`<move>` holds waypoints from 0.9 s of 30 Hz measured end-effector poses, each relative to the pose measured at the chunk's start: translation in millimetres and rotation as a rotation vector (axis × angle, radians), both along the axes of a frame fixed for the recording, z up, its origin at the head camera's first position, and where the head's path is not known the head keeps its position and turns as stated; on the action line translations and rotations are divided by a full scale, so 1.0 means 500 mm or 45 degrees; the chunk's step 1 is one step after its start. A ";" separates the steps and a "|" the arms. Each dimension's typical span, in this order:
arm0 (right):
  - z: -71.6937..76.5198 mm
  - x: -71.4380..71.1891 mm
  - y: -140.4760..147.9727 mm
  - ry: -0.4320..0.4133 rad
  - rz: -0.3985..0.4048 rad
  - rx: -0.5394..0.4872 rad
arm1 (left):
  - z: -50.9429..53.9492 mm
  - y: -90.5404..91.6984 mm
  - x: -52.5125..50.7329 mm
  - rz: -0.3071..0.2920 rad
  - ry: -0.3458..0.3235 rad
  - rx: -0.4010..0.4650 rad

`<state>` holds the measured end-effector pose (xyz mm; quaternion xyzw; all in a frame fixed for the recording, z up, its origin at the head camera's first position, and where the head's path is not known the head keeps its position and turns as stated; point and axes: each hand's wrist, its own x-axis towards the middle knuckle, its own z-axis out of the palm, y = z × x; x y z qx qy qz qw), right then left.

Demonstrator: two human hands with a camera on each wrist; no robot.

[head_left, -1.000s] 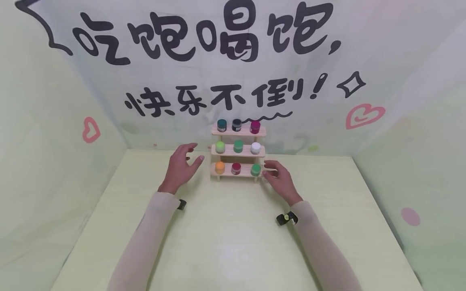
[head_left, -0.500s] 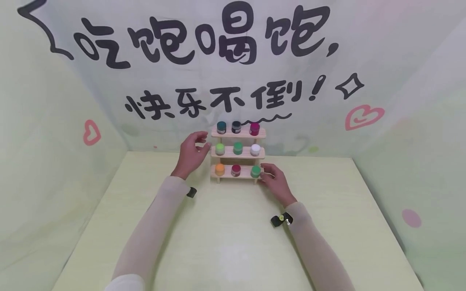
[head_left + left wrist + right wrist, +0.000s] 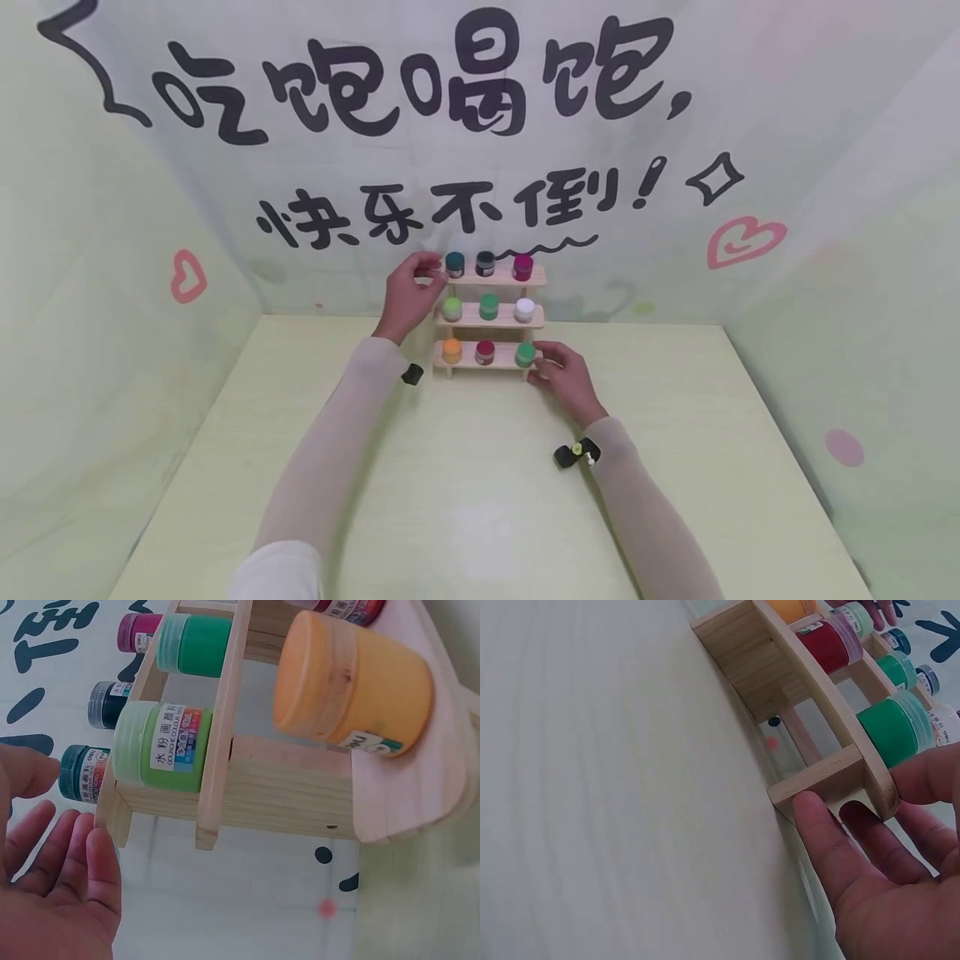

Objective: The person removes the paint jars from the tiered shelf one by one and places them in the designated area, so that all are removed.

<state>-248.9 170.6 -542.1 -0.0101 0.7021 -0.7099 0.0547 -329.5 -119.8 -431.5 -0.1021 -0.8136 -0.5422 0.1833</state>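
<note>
Two hands (image 3: pixel 411 298) (image 3: pixel 570 383) neared one rack (image 3: pixel 468 362) of nine jars (image 3: pixel 489 307).

Straight to smooth, matt wood on the rack (image 3: pixel 289 795), grain and all; across to glossy plastic on the jars (image 3: pixel 193 645); and, blurred, probably matt, creased cloth on the wall (image 3: pixel 217 892)!

A three-tier wooden rack (image 3: pixel 507 317) stands at the back of the tabletop (image 3: pixel 472 467), with three small lidded jars on each tier. Of the two hands, the left hand (image 3: pixel 411 292) is just beside the dark teal jar (image 3: pixel 454 267) at top left, while the right hand (image 3: pixel 567 379) touches the rack's lower right end, beside a green jar (image 3: pixel 525 356). Large black lettering (image 3: pixel 468 212) marks the pale cloth (image 3: pixel 420 157) behind.
</note>
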 end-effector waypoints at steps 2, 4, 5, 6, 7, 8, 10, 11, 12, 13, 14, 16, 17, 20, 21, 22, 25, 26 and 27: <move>0.002 0.002 0.001 -0.020 0.007 -0.025 | 0.003 0.004 -0.004 -0.013 -0.014 0.001; 0.004 0.003 0.001 -0.032 0.018 -0.046 | 0.006 0.007 -0.008 -0.018 -0.034 -0.013; 0.005 0.004 0.002 -0.036 0.026 -0.061 | 0.008 0.009 -0.009 -0.019 -0.048 -0.017; 0.006 0.004 0.002 -0.037 0.030 -0.064 | 0.010 0.010 -0.010 -0.023 -0.055 -0.017; 0.007 0.005 0.002 -0.034 0.038 -0.071 | 0.011 0.011 -0.011 -0.027 -0.065 -0.019; 0.007 0.006 0.002 -0.030 0.041 -0.072 | 0.012 0.012 -0.012 -0.032 -0.069 -0.021; 0.008 0.007 0.003 -0.023 0.041 -0.062 | 0.012 0.013 -0.014 -0.048 -0.072 -0.017; 0.007 0.008 0.003 -0.015 0.038 -0.047 | 0.012 0.014 -0.014 -0.051 -0.073 -0.018; 0.006 0.009 0.003 0.003 0.034 0.004 | 0.012 0.015 -0.016 -0.053 -0.075 -0.021; 0.005 0.011 0.004 0.025 0.031 0.044 | 0.011 0.017 -0.017 -0.051 -0.080 -0.029; 0.003 0.012 0.005 0.047 0.024 0.092 | 0.010 0.018 -0.019 -0.050 -0.084 -0.033; 0.000 0.015 0.005 0.085 0.006 0.189 | 0.010 0.022 -0.021 -0.041 -0.102 -0.045; -0.002 0.016 0.004 0.106 -0.004 0.229 | 0.010 0.023 -0.022 -0.038 -0.113 -0.052; -0.005 0.021 0.001 0.111 -0.037 0.264 | 0.011 0.026 -0.025 -0.029 -0.148 -0.065; -0.006 0.022 -0.001 0.103 -0.053 0.261 | 0.011 0.027 -0.025 -0.023 -0.160 -0.071; -0.006 0.024 -0.003 0.097 -0.071 0.265 | 0.011 0.028 -0.026 -0.018 -0.169 -0.077; -0.005 0.028 -0.007 0.087 -0.127 0.290 | 0.010 0.031 -0.028 -0.002 -0.178 -0.074; -0.003 0.030 -0.009 0.089 -0.145 0.296 | 0.009 0.032 -0.028 0.003 -0.177 -0.071; -0.001 0.031 -0.010 0.088 -0.160 0.304 | 0.009 0.033 -0.029 0.007 -0.175 -0.068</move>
